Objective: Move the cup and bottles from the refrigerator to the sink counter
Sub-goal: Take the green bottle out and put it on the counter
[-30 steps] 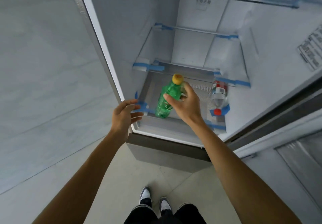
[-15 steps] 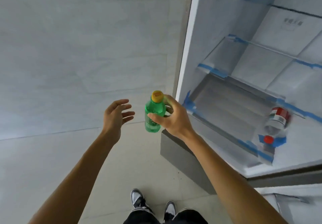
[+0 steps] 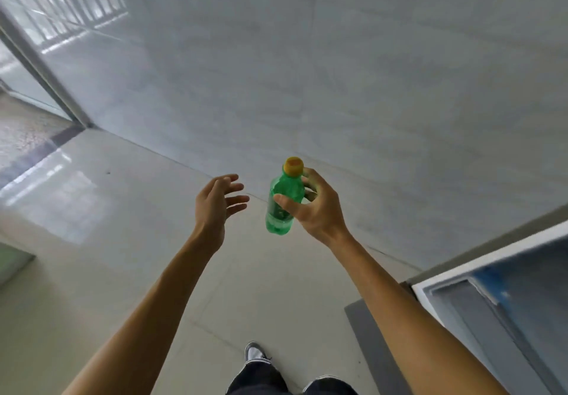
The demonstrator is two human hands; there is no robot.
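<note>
Head view, looking down past both forearms. Grips a green bottle [image 3: 280, 210] upright in the right hand [image 3: 316, 213], thumb and fingers curled round its upper half, yellow cap [image 3: 293, 165] on top. Holds it in the air above the pale tiled floor [image 3: 129, 271], well apart from the refrigerator [image 3: 498, 274], seen only as an open corner at lower right. Holds the left hand [image 3: 216, 204] just beside the bottle without touching, fingers apart and relaxed, empty. Judged from this: midway through one carry, with this bottle out of the refrigerator but not yet set down. Shows no sink counter, no cup and no other bottle, so cannot tell the count already moved or left inside. Leaves, at the least, walking this bottle to the counter and standing it there.
</note>
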